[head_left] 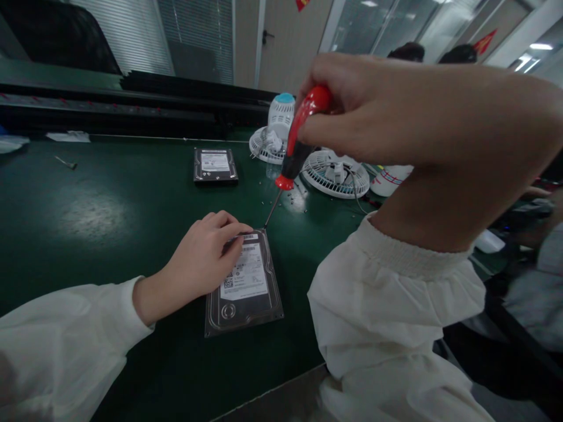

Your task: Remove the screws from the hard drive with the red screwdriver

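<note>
Hard disk drive [253, 305] is laid label-up at the near middle of the green table [153, 228]. Its far left part is covered by the left hand [209, 252], fingers bent; whether an edge is clasped cannot be told. A red-and-black screwdriver [295, 159] is gripped by the closed right hand [345, 123], its tip at the drive's far right corner.

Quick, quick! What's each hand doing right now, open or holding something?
Left hand: open, fingers slightly bent, resting on the dark rectangular hard drive with a white label.
Right hand: closed, holding the red-and-black-handled metal screwdriver.
</note>
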{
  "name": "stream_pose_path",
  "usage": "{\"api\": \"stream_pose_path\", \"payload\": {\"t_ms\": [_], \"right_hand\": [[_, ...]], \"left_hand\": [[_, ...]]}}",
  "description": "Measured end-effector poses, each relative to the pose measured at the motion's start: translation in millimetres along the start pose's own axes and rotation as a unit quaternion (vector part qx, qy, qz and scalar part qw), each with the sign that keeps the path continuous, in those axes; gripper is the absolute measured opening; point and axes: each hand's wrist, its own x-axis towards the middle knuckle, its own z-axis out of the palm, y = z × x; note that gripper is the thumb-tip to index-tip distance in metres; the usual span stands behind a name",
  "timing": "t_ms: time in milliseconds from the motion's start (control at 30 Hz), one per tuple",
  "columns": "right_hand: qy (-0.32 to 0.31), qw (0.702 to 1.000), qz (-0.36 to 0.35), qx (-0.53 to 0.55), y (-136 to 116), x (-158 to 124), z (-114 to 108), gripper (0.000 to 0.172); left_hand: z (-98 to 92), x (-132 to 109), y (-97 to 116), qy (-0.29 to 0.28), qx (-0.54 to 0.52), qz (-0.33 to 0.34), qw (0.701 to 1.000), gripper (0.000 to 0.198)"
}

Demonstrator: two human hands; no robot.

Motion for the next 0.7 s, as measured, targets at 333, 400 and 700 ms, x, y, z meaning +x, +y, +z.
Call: {"api": "stream_pose_path", "payload": {"t_ms": [333, 400, 700], "right_hand": [[0.011, 0.998, -0.043, -0.048, 0.7, 1.9, -2.2, 0.027], [0.008, 0.997, -0.057, -0.048, -0.9, 1.7, -1.9, 0.042], [0.028, 0.998, -0.029, -0.043, -3.4, 2.0, 0.0, 0.031]], "left_hand": [[-0.3, -0.2, -0.8, -0.001, 0.001, 0.0, 1.0, 0.034], [0.2, -0.1, -0.9, -0.001, 0.001, 0.002, 1.0, 0.034], [0.3, 0.5, 0.2, 0.0, 0.003, -0.004, 1.0, 0.034]]}}
